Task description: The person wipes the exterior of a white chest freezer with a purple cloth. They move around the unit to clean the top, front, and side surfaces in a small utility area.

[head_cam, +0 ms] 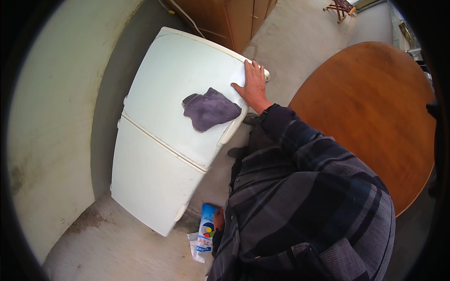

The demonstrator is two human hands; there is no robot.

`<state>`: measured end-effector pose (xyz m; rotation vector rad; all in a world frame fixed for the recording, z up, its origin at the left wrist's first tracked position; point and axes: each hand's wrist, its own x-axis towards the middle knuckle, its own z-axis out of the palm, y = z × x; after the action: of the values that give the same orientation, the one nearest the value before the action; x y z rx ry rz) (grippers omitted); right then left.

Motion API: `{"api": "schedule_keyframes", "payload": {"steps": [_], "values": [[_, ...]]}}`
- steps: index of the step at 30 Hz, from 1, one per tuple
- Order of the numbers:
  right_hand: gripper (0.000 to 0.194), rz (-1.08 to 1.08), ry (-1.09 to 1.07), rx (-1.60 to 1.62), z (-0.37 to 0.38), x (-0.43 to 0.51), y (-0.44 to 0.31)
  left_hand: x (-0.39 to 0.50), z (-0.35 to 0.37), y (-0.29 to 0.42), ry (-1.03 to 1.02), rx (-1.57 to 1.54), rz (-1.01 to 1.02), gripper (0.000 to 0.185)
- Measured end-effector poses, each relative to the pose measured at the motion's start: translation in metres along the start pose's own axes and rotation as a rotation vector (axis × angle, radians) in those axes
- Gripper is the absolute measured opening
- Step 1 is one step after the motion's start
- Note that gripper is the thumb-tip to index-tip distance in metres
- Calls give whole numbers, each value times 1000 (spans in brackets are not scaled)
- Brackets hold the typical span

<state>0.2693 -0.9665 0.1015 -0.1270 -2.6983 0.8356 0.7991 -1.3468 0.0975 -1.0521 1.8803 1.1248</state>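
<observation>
A white two-door refrigerator (151, 168) lies before me with its doors facing up. My right hand (254, 84) rests on the far right corner of the larger door, fingers spread over its rim. Just below that palm, a crumpled dark purple-grey cloth (211, 109) lies on the same door, apart from the fingers. My left hand (218, 219) is low, close to my body and partly hidden by my plaid jacket. It grips the edge of a blue and white printed plastic packet (206, 228), which has a clear lower end and bears writing.
A pale, stained wall (59, 116) rises at the left. A brown wooden cabinet (225, 21) stands beyond the refrigerator, with a white cable (186, 15) beside it. To the right is a large round wooden tabletop (365, 116). A folding stool (340, 8) stands farther off on the concrete floor.
</observation>
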Motion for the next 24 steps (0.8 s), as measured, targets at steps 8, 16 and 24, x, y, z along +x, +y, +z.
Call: {"api": "schedule_keyframes", "payload": {"steps": [8,16,24], "values": [[83,-34,-26,145,-52,-33,-23,10,-11,-9,-30,79,14,43],[23,-527,-741,335,-50,-84,-71,36,19,12,29,67,137,43],[22,-898,-944,367,-30,-71,-75,46,72,-4,35,-28,119,43]]}}
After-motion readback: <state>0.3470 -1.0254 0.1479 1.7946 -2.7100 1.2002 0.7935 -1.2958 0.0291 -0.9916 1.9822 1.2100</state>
